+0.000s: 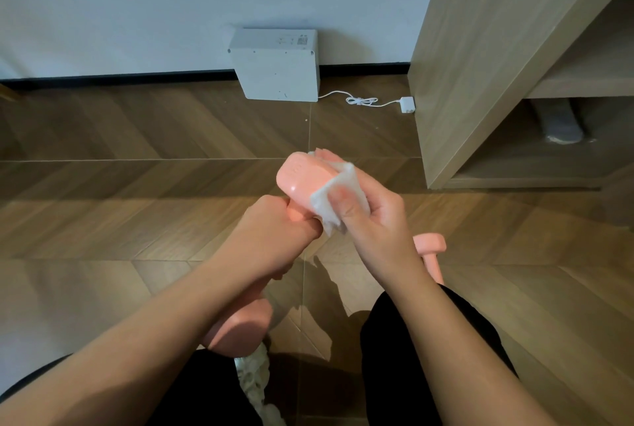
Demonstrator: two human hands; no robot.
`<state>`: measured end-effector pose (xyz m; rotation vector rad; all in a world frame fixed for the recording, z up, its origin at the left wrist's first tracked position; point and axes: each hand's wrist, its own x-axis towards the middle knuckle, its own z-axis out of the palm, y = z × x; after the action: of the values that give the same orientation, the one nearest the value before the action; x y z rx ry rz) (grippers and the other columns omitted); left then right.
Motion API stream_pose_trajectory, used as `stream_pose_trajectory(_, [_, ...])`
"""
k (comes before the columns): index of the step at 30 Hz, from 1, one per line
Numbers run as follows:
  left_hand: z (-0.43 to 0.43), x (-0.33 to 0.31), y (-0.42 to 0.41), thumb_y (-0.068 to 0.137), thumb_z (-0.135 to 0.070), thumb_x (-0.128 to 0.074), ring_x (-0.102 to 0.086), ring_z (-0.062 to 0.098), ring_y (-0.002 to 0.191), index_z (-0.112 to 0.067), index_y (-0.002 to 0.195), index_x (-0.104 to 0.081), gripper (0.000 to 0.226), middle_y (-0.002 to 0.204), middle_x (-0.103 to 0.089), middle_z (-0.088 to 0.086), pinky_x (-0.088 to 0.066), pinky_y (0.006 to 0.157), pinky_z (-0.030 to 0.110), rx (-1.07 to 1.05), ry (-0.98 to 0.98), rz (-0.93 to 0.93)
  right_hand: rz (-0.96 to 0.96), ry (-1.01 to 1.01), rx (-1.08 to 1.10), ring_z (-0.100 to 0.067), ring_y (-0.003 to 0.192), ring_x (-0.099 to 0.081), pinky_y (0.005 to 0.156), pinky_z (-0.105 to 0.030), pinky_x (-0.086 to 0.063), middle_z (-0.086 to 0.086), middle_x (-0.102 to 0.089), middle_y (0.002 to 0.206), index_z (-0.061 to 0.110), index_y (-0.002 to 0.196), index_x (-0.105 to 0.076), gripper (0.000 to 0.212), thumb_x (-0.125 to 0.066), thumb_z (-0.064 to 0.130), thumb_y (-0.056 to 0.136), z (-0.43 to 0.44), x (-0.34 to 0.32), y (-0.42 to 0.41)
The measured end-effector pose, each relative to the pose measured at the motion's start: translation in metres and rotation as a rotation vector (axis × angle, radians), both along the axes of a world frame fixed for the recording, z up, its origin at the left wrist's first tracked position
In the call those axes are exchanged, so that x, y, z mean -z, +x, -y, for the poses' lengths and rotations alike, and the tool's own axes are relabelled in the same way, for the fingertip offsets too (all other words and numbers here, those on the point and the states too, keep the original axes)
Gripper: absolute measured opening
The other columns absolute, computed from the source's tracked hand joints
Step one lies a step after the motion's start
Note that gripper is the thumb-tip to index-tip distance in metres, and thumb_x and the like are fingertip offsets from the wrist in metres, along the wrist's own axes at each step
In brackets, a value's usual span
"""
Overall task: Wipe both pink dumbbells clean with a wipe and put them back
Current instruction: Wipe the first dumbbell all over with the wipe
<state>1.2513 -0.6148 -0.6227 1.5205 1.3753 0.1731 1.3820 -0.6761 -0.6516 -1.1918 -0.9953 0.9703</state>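
My left hand (274, 230) grips the handle of a pink dumbbell (298, 175) and holds it up over the floor. Its far head points away from me, and its near head (243, 326) shows below my left wrist. My right hand (363, 216) pinches a white wipe (339, 199) against the right side of the far head, thumb on top and fingers wrapped behind. A second pink dumbbell (430, 250) lies on the floor behind my right wrist, partly hidden by my arm.
A white box (274, 65) stands against the wall, with a white cable and charger (406, 105) beside it. A wooden shelf unit (480, 65) rises at the right. My knees in black trousers (411, 340) are at the bottom, with a white fluffy thing (255, 377) between them.
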Motion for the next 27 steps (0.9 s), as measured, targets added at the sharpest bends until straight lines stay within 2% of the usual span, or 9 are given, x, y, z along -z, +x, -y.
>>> stream_pose_trajectory(3, [0.004, 0.000, 0.005, 0.080, -0.026, -0.064, -0.035, 0.014, 0.033, -0.012, 0.056, -0.054, 0.030, 0.042, -0.043, 0.001, -0.028, 0.035, 0.020, -0.060, -0.043, 0.089, -0.044, -0.037, -0.012, -0.006, 0.116, -0.062, 0.080, -0.017, -0.052, 0.011, -0.066, 0.125, 0.032, 0.125, -0.061, 0.064, -0.056, 0.075, 0.078, -0.004, -0.001, 0.005])
stream_pose_trajectory(8, [0.002, 0.000, 0.007, 0.079, -0.022, -0.064, -0.035, 0.016, 0.035, -0.010, 0.063, -0.056, 0.022, 0.044, -0.043, 0.001, -0.027, 0.036, 0.021, -0.099, -0.070, 0.122, -0.045, 0.137, 0.191, -0.012, 0.110, -0.067, 0.080, -0.022, -0.054, 0.012, -0.072, 0.117, 0.017, 0.106, -0.073, 0.029, -0.067, 0.039, 0.089, -0.004, 0.001, 0.001])
stream_pose_trajectory(13, [0.005, 0.001, 0.010, 0.080, -0.022, -0.064, -0.040, 0.016, 0.033, -0.008, 0.064, -0.058, 0.022, 0.041, -0.046, 0.000, -0.032, 0.036, 0.022, -0.064, -0.026, 0.114, -0.065, -0.014, 0.096, -0.006, 0.107, -0.065, 0.076, -0.018, -0.052, 0.019, -0.071, 0.110, 0.020, 0.117, -0.067, 0.063, -0.054, 0.066, 0.076, -0.004, 0.001, 0.005])
stream_pose_trajectory(16, [0.003, 0.001, 0.010, 0.082, -0.021, -0.064, -0.041, 0.012, 0.032, -0.007, 0.062, -0.057, 0.025, 0.038, -0.046, -0.004, -0.033, 0.035, 0.020, -0.050, 0.070, 0.087, -0.033, 0.127, 0.220, -0.004, 0.100, -0.068, 0.075, -0.016, -0.052, 0.014, -0.074, 0.109, 0.013, 0.103, -0.073, 0.045, -0.062, 0.051, 0.082, 0.000, 0.002, 0.004])
stream_pose_trajectory(19, [0.004, -0.001, 0.011, 0.084, -0.020, -0.064, -0.039, 0.008, 0.033, -0.006, 0.060, -0.055, 0.028, 0.036, -0.043, -0.007, -0.032, 0.036, 0.020, -0.026, 0.170, 0.075, 0.020, 0.189, 0.262, -0.002, 0.097, -0.069, 0.077, -0.020, -0.054, 0.024, -0.073, 0.097, 0.027, 0.092, -0.071, 0.021, -0.063, 0.045, 0.086, 0.004, 0.004, 0.001])
stream_pose_trajectory(22, [0.006, -0.002, 0.012, 0.084, -0.019, -0.064, -0.039, 0.008, 0.034, -0.004, 0.061, -0.055, 0.029, 0.036, -0.043, -0.007, -0.033, 0.039, 0.022, -0.019, 0.199, 0.090, -0.019, 0.081, 0.167, -0.002, 0.102, -0.066, 0.075, -0.015, -0.050, 0.018, -0.070, 0.106, 0.024, 0.102, -0.069, 0.050, -0.055, 0.066, 0.080, 0.000, 0.000, 0.004])
stream_pose_trajectory(24, [0.006, -0.003, 0.013, 0.085, -0.017, -0.064, -0.039, 0.005, 0.033, -0.007, 0.058, -0.053, 0.031, 0.034, -0.042, -0.009, -0.032, 0.038, 0.018, 0.008, 0.253, 0.072, -0.032, 0.060, 0.131, -0.003, 0.106, -0.065, 0.077, -0.015, -0.049, 0.018, -0.069, 0.110, 0.018, 0.109, -0.069, 0.061, -0.053, 0.068, 0.078, 0.001, 0.000, 0.008])
stream_pose_trajectory(25, [0.006, -0.003, 0.013, 0.085, -0.015, -0.064, -0.040, 0.005, 0.033, -0.011, 0.055, -0.051, 0.033, 0.034, -0.042, -0.011, -0.030, 0.037, 0.015, 0.018, 0.296, 0.060, -0.011, 0.073, 0.154, -0.002, 0.101, -0.066, 0.074, -0.013, -0.049, 0.021, -0.070, 0.103, 0.016, 0.107, -0.071, 0.057, -0.055, 0.064, 0.079, 0.004, 0.001, 0.008])
stream_pose_trajectory(27, [0.006, -0.004, 0.013, 0.084, -0.014, -0.064, -0.042, 0.003, 0.036, -0.017, 0.051, -0.046, 0.038, 0.035, -0.042, -0.013, -0.029, 0.037, 0.010, 0.022, 0.385, 0.037, 0.079, 0.135, 0.273, 0.002, 0.087, -0.067, 0.067, -0.009, -0.047, 0.028, -0.068, 0.085, 0.025, 0.088, -0.072, 0.022, -0.065, 0.046, 0.085, 0.010, 0.004, 0.007])
